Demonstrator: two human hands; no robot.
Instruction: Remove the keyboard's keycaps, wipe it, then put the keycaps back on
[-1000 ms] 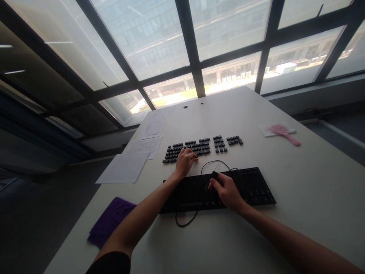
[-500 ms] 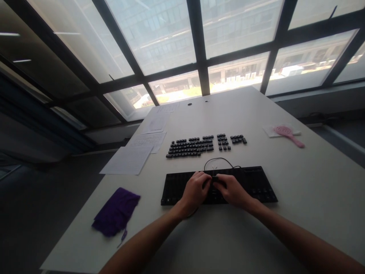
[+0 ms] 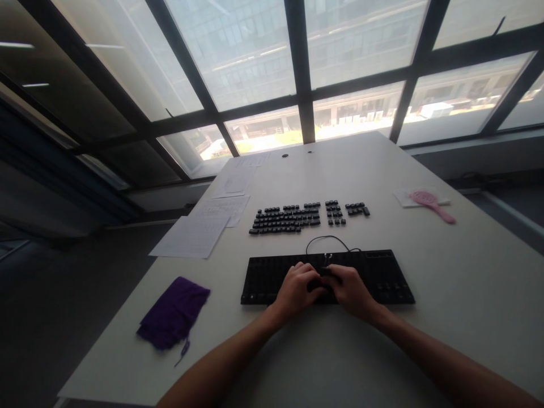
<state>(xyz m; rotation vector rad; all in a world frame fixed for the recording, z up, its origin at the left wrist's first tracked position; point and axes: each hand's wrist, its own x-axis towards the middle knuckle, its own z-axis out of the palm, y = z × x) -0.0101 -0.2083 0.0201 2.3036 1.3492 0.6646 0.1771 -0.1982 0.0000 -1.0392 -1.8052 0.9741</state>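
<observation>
A black keyboard frame lies on the white table in front of me. Both hands rest over its middle. My left hand and my right hand are curled, fingertips meeting on a small dark piece that looks like a keycap or puller. Several loose black keycaps sit in rows on the table just beyond the keyboard. A thin black cable loops behind the keyboard.
Sheets of paper lie at the left of the table. A purple cloth sits near the front left edge. A pink brush lies on a white sheet at the right. Large windows stand beyond the table's far edge.
My left hand came back from the rows of loose keycaps to the keyboard's middle and met my right hand there. The view has shifted slightly.
</observation>
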